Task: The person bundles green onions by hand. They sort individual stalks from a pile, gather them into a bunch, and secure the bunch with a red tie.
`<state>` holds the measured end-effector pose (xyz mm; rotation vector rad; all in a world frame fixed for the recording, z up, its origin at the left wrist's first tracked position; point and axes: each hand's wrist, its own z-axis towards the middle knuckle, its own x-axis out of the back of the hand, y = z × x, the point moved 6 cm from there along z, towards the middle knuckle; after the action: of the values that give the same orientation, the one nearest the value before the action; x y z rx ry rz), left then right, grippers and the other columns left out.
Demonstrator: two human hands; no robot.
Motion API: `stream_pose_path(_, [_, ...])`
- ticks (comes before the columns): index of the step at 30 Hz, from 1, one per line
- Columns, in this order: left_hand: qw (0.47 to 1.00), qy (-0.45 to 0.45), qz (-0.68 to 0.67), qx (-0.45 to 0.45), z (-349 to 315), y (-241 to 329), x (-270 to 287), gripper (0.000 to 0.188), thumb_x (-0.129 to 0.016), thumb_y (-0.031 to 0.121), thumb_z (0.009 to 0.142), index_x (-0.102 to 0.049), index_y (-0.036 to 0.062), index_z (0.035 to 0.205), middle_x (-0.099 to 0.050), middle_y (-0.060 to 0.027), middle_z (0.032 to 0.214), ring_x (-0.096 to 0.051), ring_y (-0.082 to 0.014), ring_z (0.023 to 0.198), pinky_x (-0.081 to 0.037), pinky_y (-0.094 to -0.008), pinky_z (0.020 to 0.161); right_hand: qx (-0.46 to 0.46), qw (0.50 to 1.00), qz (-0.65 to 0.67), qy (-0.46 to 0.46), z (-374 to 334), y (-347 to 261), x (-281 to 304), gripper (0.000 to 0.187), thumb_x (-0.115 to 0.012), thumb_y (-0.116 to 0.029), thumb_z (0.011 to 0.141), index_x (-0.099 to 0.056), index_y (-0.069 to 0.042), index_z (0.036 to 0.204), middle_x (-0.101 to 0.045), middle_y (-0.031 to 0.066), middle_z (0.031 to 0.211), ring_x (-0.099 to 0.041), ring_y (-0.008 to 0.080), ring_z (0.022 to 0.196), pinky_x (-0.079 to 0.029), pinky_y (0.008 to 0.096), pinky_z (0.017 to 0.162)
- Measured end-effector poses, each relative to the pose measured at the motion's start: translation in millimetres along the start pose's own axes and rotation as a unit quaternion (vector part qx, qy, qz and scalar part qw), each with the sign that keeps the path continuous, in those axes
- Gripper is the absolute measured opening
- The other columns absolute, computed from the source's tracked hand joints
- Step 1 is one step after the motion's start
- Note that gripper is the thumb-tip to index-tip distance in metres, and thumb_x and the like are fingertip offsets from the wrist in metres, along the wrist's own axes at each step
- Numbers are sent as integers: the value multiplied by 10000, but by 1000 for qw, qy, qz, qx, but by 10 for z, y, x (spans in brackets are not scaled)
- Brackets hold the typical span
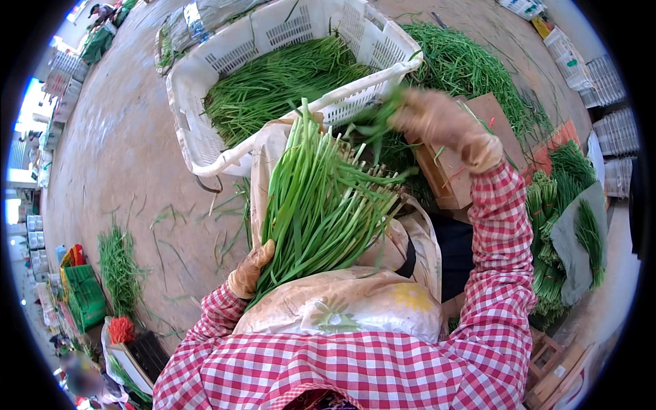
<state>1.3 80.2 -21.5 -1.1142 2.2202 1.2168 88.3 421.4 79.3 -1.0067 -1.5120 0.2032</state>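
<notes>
A thick bunch of garlic chives (318, 198) lies across my lap, over a stained apron (342, 301). Its pale cut ends fan out to the upper right. My left hand (251, 270), in a tan glove, is closed round the leafy lower left of the bunch. Smeared by motion, my gloved right hand (447, 126) is raised to the right, above a cardboard box (451, 181). A blurred tuft of green leaves (383, 116) trails from its fingertips and appears held there. The fingers themselves are hard to make out.
Ahead stands a white slatted crate (184, 130) with loose chives inside. A large green heap (465, 61) lies beyond the box. Tied bundles (547, 232) sit at the right by a grey cloth. Scattered leaves and a small pile (119, 270) lie on the left floor.
</notes>
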Motion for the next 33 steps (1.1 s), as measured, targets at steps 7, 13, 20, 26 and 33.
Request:
stream_pose_path(7, [998, 10, 60, -10, -147, 61, -27, 730, -607, 450, 840, -309, 74, 1391, -470, -90, 1310, -486, -209, 1164, -409, -355, 980, 110, 992, -32, 53, -250, -793, -654, 589, -719, -361, 669, -553, -40, 1133, -627, 201, 855, -614, 366, 832, -474, 429, 753])
stream_pose_path(13, [1000, 15, -6, -23, -187, -29, 22, 656, -568, 489, 850, -416, 59, 1321, -535, -89, 1236, -536, -203, 1098, -439, -354, 947, 183, 959, -168, 140, -52, -633, -678, 153, -571, -176, 769, -622, -32, 762, -610, 171, 654, -616, 351, 625, -508, 436, 604])
stream_pose_path(20, [986, -79, -136, -59, -109, -168, 572, 425, -496, 312, 929, -478, 58, 1269, -567, -68, 1198, -554, -179, 1068, -456, -339, 926, 56, 942, -218, 251, 265, 303, -388, 177, -484, -192, 897, -556, -47, 824, -587, 179, 655, -603, 352, 601, -488, 431, 554])
stream_pose_path(26, [923, 233, -146, -268, -28, -338, 1144, 419, -418, 368, 948, -547, 41, 1175, -649, -97, 1001, -645, -177, 798, -553, -302, 682, -247, 939, -229, 75, -177, 1636, -864, 275, -489, -176, 873, -504, -34, 1108, -614, 239, 976, -609, 414, 834, -478, 496, 673])
stream_pose_path(33, [963, 49, -240, -109, 120, -287, 1108, 416, -428, 363, 943, -523, 55, 1207, -623, -113, 1070, -638, -208, 889, -560, -361, 732, -82, 816, 572, -13, -774, 348, -887, 610, -437, -354, 949, -222, -18, 1410, -537, 168, 1248, -667, 218, 861, -478, 192, 484])
